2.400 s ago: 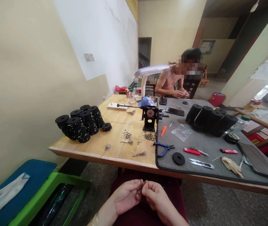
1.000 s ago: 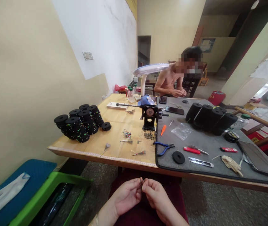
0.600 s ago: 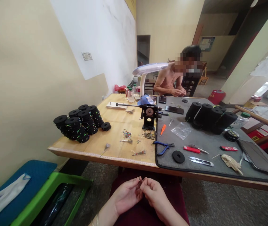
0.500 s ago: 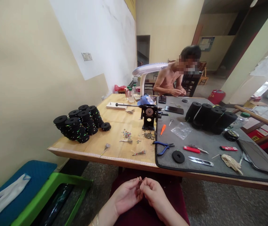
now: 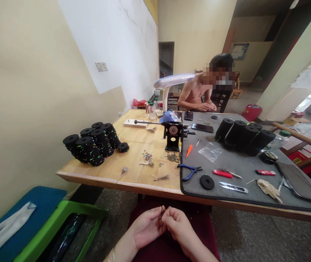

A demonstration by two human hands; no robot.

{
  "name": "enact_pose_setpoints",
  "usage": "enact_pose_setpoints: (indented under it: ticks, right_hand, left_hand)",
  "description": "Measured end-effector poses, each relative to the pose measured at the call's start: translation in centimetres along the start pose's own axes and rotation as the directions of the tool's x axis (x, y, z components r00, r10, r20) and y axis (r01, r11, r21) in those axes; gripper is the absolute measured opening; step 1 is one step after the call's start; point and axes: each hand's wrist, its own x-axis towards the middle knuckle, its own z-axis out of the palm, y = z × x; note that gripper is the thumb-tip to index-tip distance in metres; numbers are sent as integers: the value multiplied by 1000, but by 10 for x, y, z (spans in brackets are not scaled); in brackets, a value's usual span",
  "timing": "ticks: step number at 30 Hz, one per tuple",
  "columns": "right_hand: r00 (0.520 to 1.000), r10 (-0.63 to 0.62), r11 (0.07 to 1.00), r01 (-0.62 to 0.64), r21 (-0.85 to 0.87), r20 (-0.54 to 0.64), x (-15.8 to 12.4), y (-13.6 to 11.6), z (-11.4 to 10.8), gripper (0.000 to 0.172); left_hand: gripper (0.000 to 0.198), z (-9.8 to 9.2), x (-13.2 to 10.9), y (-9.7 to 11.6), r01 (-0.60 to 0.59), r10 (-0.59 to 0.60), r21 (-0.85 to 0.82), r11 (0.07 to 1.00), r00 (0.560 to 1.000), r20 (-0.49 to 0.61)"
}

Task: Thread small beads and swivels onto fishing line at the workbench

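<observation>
1. Below the near edge of the table [image 5: 150, 187], over the lap, the left hand [image 5: 147, 228] and right hand [image 5: 179, 225] meet fingertip to fingertip.
2. Both hands are curled nearly closed, thumb and forefinger pinching a small dark piece [image 5: 162, 210] between them; it is too small to tell what it is.
3. The piece sits at the top of the two hands, clear of the table and well apart from the tools on it.
4. On the grey mat [image 5: 242, 167], nearest the hands, lie blue pliers [image 5: 189, 171], a black disc [image 5: 207, 182], snips [image 5: 233, 187] and a red lighter [image 5: 222, 174].
5. Farther back on the mat, black rolls [image 5: 245, 136] lie side by side.
6. At the mat's left edge a black winder [image 5: 173, 136] stands upright, with beads [image 5: 147, 155] and hooks [image 5: 173, 157] scattered on the wood in front of it.
7. Stacked spools [image 5: 90, 143] fill the table's left end.
8. A lamp [image 5: 173, 82] arches over the far end, where another person [image 5: 199, 96] sits with both hands together at the table edge.
9. A white glove [image 5: 5, 228] lies on a blue seat at lower left.
</observation>
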Motion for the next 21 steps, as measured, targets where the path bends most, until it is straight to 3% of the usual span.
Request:
enact_pose_setpoints:
  ticks: [21]
  right_hand:
    - [998,56,998,-56,30,1,-4,-6,2,20]
  left_hand:
    - [6,-3,1,-1,14,-14,-9,1000,999,36]
